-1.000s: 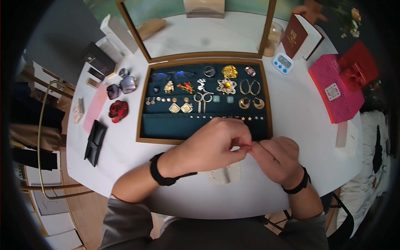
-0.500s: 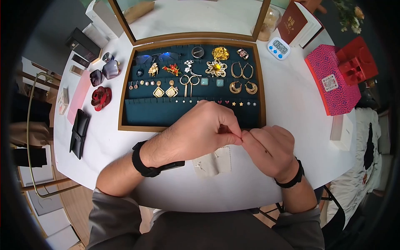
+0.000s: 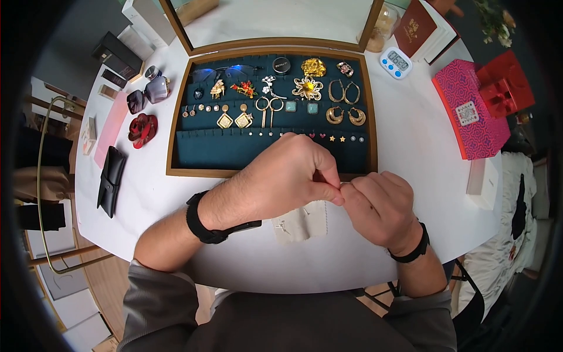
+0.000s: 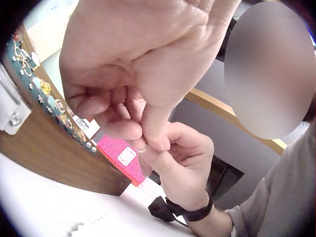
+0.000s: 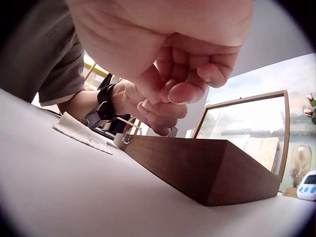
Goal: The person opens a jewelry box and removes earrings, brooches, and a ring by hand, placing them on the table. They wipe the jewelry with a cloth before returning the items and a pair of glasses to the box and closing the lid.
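Observation:
In the head view my left hand (image 3: 281,176) and right hand (image 3: 381,205) meet at their fingertips, just in front of a wooden jewelry box (image 3: 199,172). Thumb and forefinger of each hand pinch together; a tiny pale piece (image 3: 345,182) shows between them, mostly hidden by the fingers. Below the hands on the table lies a beige cloth (image 3: 302,229) with small silver pieces on it. The box's lid stands raised. Its dark green lining carries rows of earrings, brooches and rings, among them star studs (image 3: 337,139) and gold hoops (image 3: 352,92).
Left of the box are a black case (image 3: 109,183), a red flower ornament (image 3: 142,130), sunglasses (image 3: 148,95) and several cartons. On the right stand a digital timer (image 3: 394,62), a red book (image 3: 417,29), a pink patterned box (image 3: 472,111) and a white box (image 3: 482,183).
The head view has shifted, so the box sits higher and farther left in it. Both hands keep their fingertips together, with small finger movements.

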`<state>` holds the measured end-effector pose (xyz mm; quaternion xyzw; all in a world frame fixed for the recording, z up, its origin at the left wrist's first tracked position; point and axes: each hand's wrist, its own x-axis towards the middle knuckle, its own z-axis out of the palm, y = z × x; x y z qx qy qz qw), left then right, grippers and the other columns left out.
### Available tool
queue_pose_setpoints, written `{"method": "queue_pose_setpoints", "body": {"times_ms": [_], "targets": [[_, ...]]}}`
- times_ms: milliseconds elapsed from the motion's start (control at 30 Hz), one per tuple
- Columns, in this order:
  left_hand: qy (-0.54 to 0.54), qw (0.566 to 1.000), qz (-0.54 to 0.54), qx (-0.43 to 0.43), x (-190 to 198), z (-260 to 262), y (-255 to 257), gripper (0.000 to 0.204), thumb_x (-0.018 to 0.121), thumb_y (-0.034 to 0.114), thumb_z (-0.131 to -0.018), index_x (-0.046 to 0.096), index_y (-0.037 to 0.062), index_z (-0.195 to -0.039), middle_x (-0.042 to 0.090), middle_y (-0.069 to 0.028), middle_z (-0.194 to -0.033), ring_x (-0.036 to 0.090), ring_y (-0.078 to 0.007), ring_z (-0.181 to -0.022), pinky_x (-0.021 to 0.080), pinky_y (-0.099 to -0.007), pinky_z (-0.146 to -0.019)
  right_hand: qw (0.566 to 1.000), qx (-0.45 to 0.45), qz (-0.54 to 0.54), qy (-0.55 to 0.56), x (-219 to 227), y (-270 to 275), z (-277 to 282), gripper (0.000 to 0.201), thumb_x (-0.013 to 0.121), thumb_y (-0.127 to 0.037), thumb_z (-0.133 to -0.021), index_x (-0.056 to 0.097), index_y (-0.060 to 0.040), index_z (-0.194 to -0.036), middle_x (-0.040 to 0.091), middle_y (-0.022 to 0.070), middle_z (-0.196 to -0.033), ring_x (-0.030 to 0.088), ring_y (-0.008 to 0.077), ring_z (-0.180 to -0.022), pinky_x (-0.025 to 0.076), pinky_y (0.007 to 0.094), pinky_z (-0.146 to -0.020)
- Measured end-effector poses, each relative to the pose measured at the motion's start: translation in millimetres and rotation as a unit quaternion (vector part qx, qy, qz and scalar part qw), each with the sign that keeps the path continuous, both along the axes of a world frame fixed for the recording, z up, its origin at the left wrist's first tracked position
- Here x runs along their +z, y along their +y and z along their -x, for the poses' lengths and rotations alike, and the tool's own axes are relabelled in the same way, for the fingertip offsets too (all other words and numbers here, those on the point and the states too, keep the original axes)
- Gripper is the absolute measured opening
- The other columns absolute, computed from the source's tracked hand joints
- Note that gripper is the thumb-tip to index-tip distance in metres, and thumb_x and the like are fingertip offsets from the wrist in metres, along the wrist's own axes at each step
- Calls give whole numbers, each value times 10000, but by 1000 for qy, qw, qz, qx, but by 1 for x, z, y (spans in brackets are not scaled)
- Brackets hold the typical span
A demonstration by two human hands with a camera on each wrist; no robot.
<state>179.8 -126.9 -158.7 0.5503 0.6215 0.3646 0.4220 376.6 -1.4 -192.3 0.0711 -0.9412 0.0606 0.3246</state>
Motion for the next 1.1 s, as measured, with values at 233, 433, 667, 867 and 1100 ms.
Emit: {"method": "queue_pose_setpoints", "body": {"times_ms": [233, 433, 667, 867, 1100], "targets": [[109, 985, -133, 13, -11, -11, -3, 122, 862, 24, -891, 804, -23, -988, 723, -120, -861, 739, -276, -769, 583, -368, -691, 999, -31, -4, -12, -2, 3, 1, 132, 777, -8, -802, 676, 11, -885, 503, 34, -758, 508, 162, -592, 365, 311, -508], [157, 982, -100, 24, 6, -10, -13, 170, 796, -29, -907, 783, -36, -1077, 733, -150, -971, 738, -337, -821, 594, -411, -722, 998, -59, 18, 5, 1, 5, 3, 127, 751, 39, -753, 649, -7, -814, 452, 41, -728, 507, 174, -579, 374, 326, -493], [354, 929, -94, -46, 11, 1, -80, 287, 788, -88, -766, 778, 5, -1037, 732, -132, -984, 738, -333, -875, 608, -422, -751, 997, -60, 39, -1, -3, 6, 1, 220, 729, 54, -735, 534, -47, -723, 399, 54, -688, 480, 192, -552, 358, 343, -478], [392, 914, -65, -82, -7, -10, -124, 435, 786, -76, -741, 775, 29, -1163, 706, -100, -991, 720, -291, -847, 611, -405, -739, 996, -61, 57, -8, 1, 4, 1, 276, 721, 54, -754, 481, -71, -695, 392, 58, -667, 476, 210, -538, 361, 360, -480], [449, 882, -99, -102, -17, -11, -127, 496, 776, -15, -790, 762, 34, -1283, 626, -63, -944, 691, -239, -817, 604, -382, -733, 996, -53, 67, -7, 0, 4, 1, 206, 739, 40, -786, 563, -55, -735, 460, 54, -679, 520, 213, -555, 401, 351, -499]]}}
